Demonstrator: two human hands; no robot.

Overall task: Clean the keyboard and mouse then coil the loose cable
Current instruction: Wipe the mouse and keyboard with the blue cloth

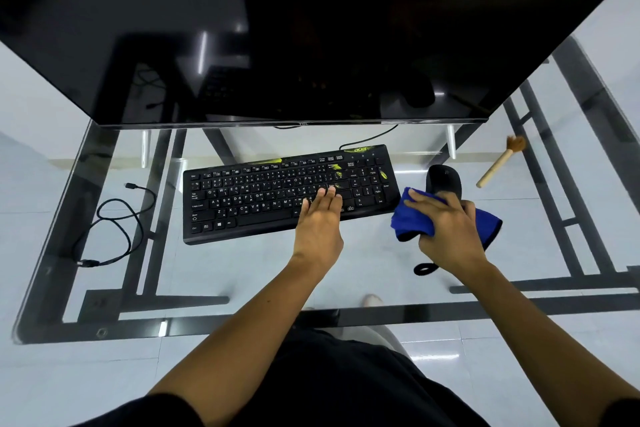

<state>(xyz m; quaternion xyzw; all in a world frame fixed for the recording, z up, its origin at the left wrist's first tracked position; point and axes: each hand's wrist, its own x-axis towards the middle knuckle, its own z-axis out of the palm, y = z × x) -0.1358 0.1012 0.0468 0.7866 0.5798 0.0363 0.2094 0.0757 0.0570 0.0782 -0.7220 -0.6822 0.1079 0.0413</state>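
Dark monitor [311,28] over glass desk [242,270] — brush [500,161] right.

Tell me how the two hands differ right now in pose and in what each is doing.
The left hand lies flat and open, fingers together, on the right part of the keyboard; the right hand is curled around a bunched blue cloth. The left hand holds nothing; the right presses the cloth by the black mouse, beside the keyboard. Both are bare and reach over the glass desk.
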